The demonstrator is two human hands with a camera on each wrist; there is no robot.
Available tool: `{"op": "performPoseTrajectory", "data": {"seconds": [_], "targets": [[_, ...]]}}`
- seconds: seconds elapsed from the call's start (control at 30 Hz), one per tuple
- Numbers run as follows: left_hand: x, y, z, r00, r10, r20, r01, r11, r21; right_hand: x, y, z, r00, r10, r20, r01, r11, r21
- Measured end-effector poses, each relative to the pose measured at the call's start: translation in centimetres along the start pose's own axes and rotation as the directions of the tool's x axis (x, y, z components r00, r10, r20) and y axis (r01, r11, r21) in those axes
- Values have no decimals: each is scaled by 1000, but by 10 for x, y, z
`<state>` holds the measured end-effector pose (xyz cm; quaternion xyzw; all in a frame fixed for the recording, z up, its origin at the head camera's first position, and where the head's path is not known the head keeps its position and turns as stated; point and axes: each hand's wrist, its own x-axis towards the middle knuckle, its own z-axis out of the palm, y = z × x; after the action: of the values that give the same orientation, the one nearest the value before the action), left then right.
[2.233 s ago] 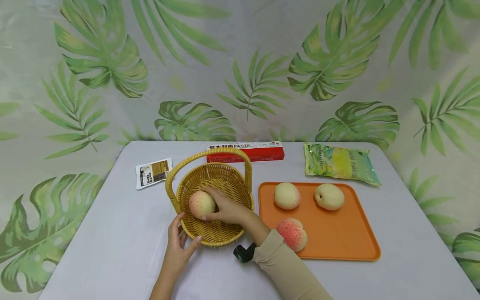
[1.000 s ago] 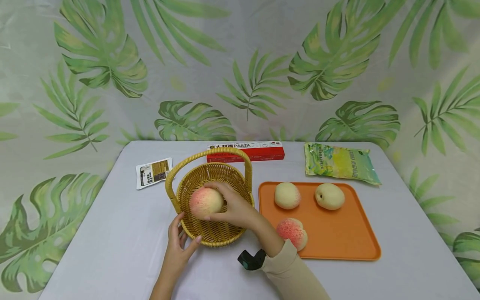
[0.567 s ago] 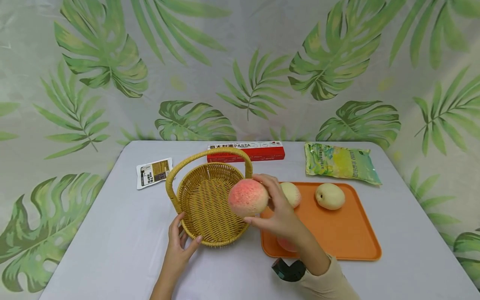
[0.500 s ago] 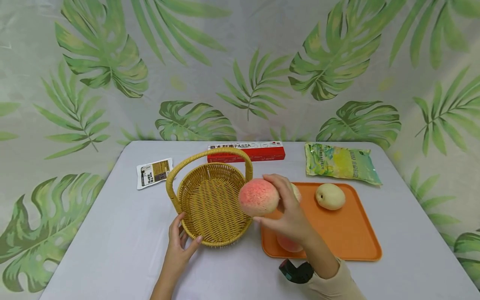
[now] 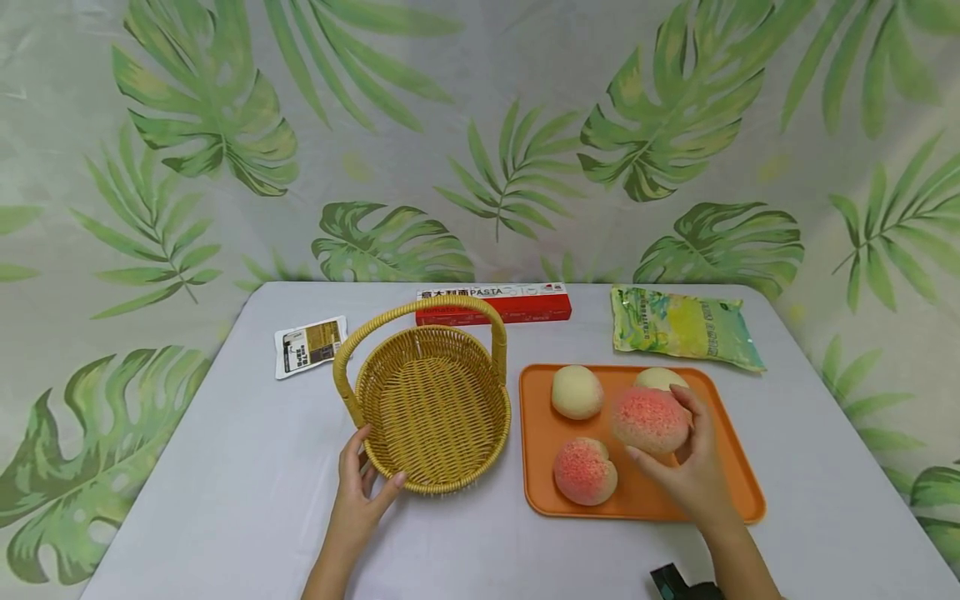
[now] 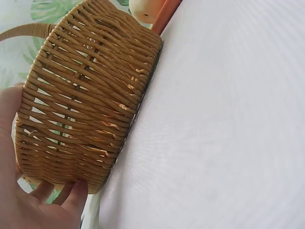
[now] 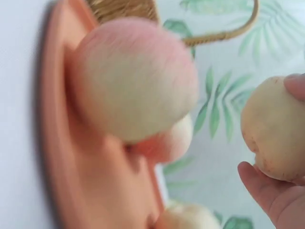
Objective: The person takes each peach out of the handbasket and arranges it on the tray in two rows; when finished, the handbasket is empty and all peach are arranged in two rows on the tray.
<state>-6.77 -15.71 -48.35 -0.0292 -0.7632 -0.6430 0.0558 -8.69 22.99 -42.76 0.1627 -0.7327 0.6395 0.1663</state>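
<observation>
My left hand (image 5: 358, 498) holds the near left side of a wicker basket (image 5: 420, 487), its thumb and index finger at the rim. In the left wrist view that hand (image 6: 43, 205) lies against the woven wall (image 6: 86, 100), with fingertips curled at its lower end. A pink and cream peach (image 5: 649, 419) is held up over the orange tray (image 5: 534, 492) by my right hand (image 5: 693, 475), thumb on the near side and fingers at the far side. In the right wrist view the same peach (image 7: 274, 129) sits between thumb and fingertips. Nothing lies inside the basket.
On the tray lie a pale peach (image 5: 577, 392), a pinker peach (image 5: 585, 472) and another pale one (image 5: 662, 379) partly hidden behind the held peach. Farther back are a red pasta box (image 5: 495, 308), a green-yellow bag (image 5: 686, 327) and a small packet (image 5: 310, 347). The basket handle (image 5: 420, 307) arches upright.
My right hand has lifted the peach out of the basket and carried it right, over the tray. The left hand and the basket have stayed in place.
</observation>
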Motion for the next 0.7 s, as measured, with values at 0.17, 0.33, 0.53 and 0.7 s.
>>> {"op": "performPoseTrajectory", "data": {"seconds": [0.17,0.33,0.53,0.7], "targets": [[0,-11,-1,1000,19,-5,-18,1000,17,-24,15,-19,971,212,-113,-230,956,-181],[0,-12,-1,1000,26,-9,-26,999,26,-38,28,-31,932,310,-188,-359,861,-360],[1,-9,-1,1000,0,-3,0,1000,21,-48,41,-40,904,378,-199,-427,800,-421],[1,-10,-1,1000,-10,-4,10,1000,9,-51,48,-43,905,391,-170,-426,814,-395]]}}
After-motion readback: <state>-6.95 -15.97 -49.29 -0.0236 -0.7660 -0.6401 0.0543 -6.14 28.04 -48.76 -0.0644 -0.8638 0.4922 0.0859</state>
